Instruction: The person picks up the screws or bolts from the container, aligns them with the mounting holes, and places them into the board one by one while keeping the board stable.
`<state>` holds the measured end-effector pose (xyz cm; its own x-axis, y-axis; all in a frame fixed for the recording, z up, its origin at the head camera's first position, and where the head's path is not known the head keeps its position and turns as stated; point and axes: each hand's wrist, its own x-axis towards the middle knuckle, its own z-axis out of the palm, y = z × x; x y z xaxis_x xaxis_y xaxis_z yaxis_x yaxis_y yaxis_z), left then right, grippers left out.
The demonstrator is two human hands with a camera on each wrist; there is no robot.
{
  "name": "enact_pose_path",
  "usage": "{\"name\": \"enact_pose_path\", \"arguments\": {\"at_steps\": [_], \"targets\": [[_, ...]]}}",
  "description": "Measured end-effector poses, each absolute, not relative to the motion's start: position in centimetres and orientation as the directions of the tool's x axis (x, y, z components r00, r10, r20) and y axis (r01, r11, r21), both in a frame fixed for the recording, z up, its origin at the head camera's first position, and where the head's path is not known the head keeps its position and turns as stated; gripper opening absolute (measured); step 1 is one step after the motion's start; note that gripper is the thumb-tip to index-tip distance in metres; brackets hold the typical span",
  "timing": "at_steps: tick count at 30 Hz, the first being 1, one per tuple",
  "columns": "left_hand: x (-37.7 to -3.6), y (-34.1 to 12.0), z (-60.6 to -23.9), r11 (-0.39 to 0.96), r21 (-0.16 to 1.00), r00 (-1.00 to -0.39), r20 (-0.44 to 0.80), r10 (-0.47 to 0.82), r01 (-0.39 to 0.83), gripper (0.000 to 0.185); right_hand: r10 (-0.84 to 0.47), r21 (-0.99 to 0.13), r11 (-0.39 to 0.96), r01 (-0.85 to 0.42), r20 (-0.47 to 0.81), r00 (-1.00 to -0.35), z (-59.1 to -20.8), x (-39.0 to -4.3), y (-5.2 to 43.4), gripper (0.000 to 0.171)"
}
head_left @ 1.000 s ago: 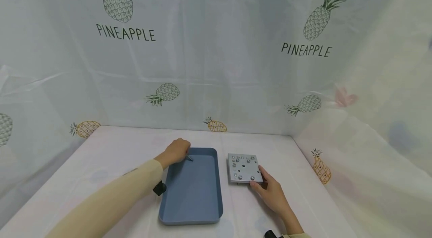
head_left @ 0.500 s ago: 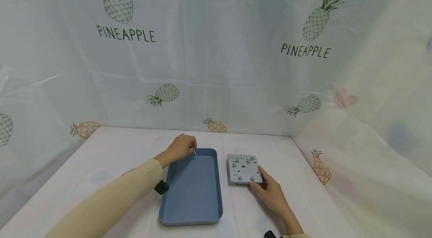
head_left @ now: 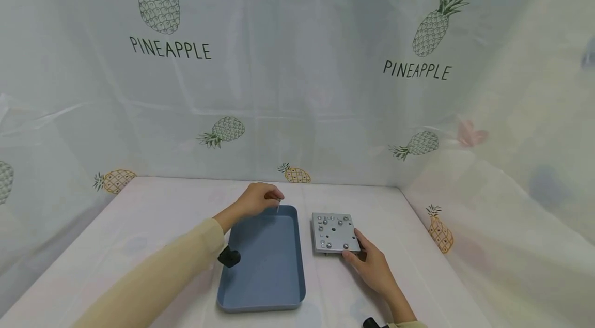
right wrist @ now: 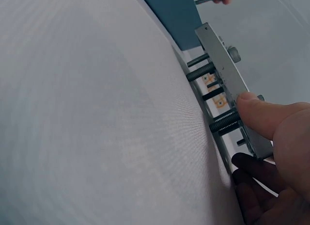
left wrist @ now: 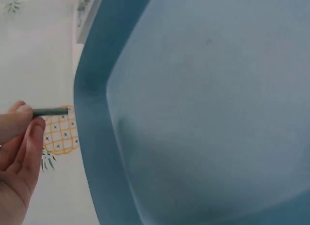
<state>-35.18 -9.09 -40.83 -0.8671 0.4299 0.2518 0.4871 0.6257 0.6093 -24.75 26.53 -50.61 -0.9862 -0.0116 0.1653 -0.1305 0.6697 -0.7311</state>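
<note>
My left hand (head_left: 255, 199) is over the far end of the blue tray (head_left: 265, 266). Thumb and fingers pinch a short, slim metal pin (left wrist: 51, 111), which sticks out past the fingertips in the left wrist view. Right of the tray, a square silver metal plate (head_left: 333, 240) with screw heads and holes on top is gripped at its near right corner by my right hand (head_left: 374, 268). Seen from the right wrist, the thumb lies on the plate's edge, and threaded screws (right wrist: 225, 122) and thinner pins stick out underneath, above the cloth.
A pale cloth (head_left: 404, 286) covers the table. Behind and to the sides hangs a curtain (head_left: 297, 59) printed with pineapples. The tray's raised rim (head_left: 302, 266) stands a short way left of the plate.
My left hand has lifted the pin out from the tray's far left corner and moved right along the far rim. The right hand and plate have stayed put.
</note>
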Motion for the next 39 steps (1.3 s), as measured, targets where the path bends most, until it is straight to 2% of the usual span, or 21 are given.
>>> {"name": "enact_pose_path", "arguments": {"at_steps": [10, 28, 39], "targets": [[-34.7, -7.2, -40.6, 0.454, 0.798, -0.885, 0.199, 0.421, 0.395, 0.022, -0.029, -0.726, 0.674, -0.141, 0.164, -0.986, -50.4, -24.7, 26.3, 0.084], [-33.8, -1.2, -40.7, 0.386, 0.816, -0.840, 0.205, 0.502, 0.430, 0.019, -0.017, -0.729, 0.673, -0.127, 0.156, -0.988, -50.5, -24.9, 26.4, 0.085], [-34.1, 1.3, -41.4, 0.380, 0.826, -0.847, 0.200, 0.493, 0.416, 0.018, -0.016, -0.711, 0.690, -0.132, 0.168, -0.986, -50.4, -24.8, 26.4, 0.086]]}}
